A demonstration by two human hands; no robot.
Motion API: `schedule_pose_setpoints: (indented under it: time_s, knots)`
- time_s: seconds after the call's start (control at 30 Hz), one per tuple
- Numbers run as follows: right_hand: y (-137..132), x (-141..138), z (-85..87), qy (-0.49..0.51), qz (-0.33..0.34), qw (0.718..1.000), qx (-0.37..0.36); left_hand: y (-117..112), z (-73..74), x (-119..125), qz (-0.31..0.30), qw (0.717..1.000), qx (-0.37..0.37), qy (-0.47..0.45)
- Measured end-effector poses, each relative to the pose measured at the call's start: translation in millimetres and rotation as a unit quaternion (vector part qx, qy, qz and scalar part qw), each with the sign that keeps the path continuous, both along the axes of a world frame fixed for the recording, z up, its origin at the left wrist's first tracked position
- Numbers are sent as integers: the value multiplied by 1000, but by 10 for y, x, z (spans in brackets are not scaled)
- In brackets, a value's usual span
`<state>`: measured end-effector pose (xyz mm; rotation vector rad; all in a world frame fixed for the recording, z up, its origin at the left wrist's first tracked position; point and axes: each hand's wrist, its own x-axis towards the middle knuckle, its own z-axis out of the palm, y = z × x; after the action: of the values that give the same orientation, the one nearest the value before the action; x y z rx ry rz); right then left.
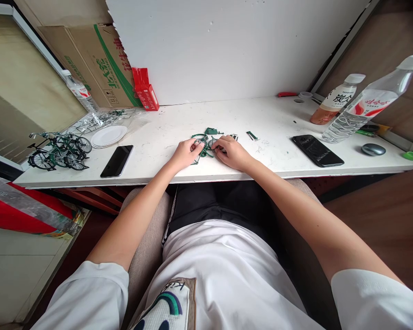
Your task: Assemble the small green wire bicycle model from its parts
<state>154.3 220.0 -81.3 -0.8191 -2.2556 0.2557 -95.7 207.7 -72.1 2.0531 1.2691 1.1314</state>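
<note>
Near the front edge of the table, a partly built green model bicycle (203,147) lies between my two hands. My left hand (186,155) is closed, with thumb and forefinger pinched on its left side. On the other side, my right hand (232,153) has its bent fingers closed at a small spoked wheel (211,143); the fingertips partly hide what they grip. Just behind the hands lies a small dark green piece (211,131). A narrow green part (252,135) rests to the right of them.
Several assembled model bicycles (60,151) stand at the left, near white plates (109,136) and a phone (117,161). On the right are another phone (317,150), a mouse (373,149), a drink bottle (337,101) and a water bottle (373,103). A red box (147,94) stands behind.
</note>
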Motion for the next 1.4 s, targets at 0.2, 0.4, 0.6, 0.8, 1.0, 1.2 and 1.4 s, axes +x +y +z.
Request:
schedule_pose_setpoints:
  time_s: [0.2,0.4,0.6,0.8,1.0,1.2,1.4]
  knots:
    - [1,0,4,-4,1,1000,2,-6,3,-1,-2,1000,-1,1]
    - [-9,2,13,-1,1,1000,-4,-5,1,0,-4,1000,6,-3]
    - [-18,-3,24,0,1,1000,-5,-1,1,4,0,1000,2,-8]
    - [-13,-1,19,-2,2,1000,-2,-3,4,5,-5,1000,4,-6]
    - [9,3,-7,-2,1,1000,0,2,-13,-1,-1,1000,4,-2]
    - [14,5,-16,0,0,1000,1,32,-38,-10,2,1000,5,0]
    - [43,5,-48,2,0,1000,4,46,-54,-18,-2,1000,13,-6]
